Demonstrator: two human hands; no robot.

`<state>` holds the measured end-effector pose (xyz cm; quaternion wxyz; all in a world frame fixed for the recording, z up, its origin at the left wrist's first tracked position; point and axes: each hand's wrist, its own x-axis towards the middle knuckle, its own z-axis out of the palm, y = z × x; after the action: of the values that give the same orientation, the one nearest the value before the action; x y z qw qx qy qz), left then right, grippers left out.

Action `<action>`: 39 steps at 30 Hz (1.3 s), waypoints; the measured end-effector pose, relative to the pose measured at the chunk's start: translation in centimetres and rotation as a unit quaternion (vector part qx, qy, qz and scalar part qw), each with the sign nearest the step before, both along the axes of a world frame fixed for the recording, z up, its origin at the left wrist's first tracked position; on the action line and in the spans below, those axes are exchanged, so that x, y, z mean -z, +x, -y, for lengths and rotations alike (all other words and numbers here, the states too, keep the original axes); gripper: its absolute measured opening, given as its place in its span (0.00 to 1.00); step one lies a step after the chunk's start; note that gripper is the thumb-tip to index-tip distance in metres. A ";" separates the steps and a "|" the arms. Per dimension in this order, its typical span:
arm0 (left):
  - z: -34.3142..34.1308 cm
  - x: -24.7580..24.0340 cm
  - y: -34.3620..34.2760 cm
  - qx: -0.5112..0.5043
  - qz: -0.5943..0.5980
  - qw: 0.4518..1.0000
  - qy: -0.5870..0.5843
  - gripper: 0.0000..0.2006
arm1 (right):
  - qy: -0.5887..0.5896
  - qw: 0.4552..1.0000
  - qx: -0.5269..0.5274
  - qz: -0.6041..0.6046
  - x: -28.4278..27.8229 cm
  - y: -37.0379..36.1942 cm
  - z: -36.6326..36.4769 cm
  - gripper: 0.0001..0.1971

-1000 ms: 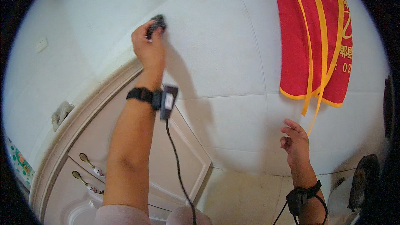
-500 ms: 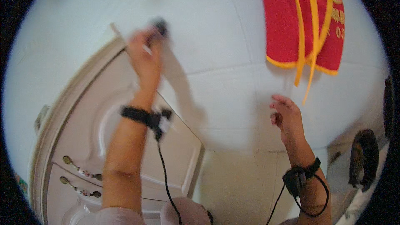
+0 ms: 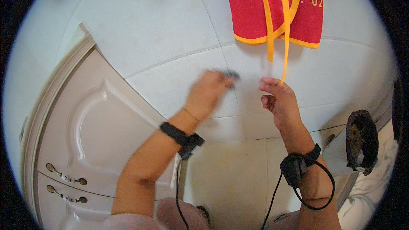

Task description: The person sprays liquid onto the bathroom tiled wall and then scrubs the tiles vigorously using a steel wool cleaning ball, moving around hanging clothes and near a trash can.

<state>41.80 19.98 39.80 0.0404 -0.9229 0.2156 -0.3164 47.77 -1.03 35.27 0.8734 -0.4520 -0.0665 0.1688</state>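
My left hand [image 3: 206, 93] is closed on a small dark grey wad [image 3: 232, 78], blurred by motion, close to the white tiled wall [image 3: 170, 38]. What kind of thing the wad is cannot be made out. To its right, my right hand [image 3: 279, 100] is raised with bent fingers apart and nothing visible in them. A red apron-like cloth [image 3: 251, 12] with yellow edging hangs above it. One of the yellow ties [image 3: 286, 47] reaches down to the right hand's fingers; whether they touch, I cannot tell.
At left stands a pale cabinet [image 3: 106, 123] with ornate handles [image 3: 66, 179]. A bin with a black liner [image 3: 362, 140] is at the right, beside a patterned surface [image 3: 370, 183]. Beige floor [image 3: 234, 179] lies below. Black cables [image 3: 272, 204] run from both wrist straps.
My left hand has swung right and down from near the cabinet top, carrying the grey wad. The view has shifted, and my right hand now sits at the lower end of the yellow tie.
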 end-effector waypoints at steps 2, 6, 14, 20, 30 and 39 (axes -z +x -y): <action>-2.0 -5.6 0.1 -0.004 0.184 0.982 -0.042 0.12 | -0.012 1.000 0.010 0.004 0.2 0.7 1.0 0.10; -6.4 -15.7 -1.2 -0.055 0.383 0.910 -0.147 0.12 | -0.013 0.999 0.040 -0.006 -0.6 0.4 2.3 0.09; -4.2 7.5 -2.2 -0.056 -0.071 0.995 -0.027 0.08 | -0.028 0.999 -0.012 0.013 -0.4 -0.5 0.6 0.08; -5.6 2.4 -2.9 -0.048 0.134 0.980 -0.137 0.17 | -0.073 0.996 -0.013 0.043 -0.4 -1.3 0.7 0.09; -12.7 4.2 -5.6 -0.170 0.279 0.911 -0.251 0.15 | -0.122 0.992 -0.022 0.038 0.8 -1.5 -0.6 0.10; -12.5 9.7 -6.3 -0.273 0.239 0.863 -0.352 0.12 | -0.164 0.984 -0.044 0.050 2.5 -1.5 -1.6 0.10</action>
<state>35.45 32.52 30.14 -0.1524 -0.7934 -0.1870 -0.5589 46.24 0.58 32.74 0.7747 -0.5937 -0.1014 0.1926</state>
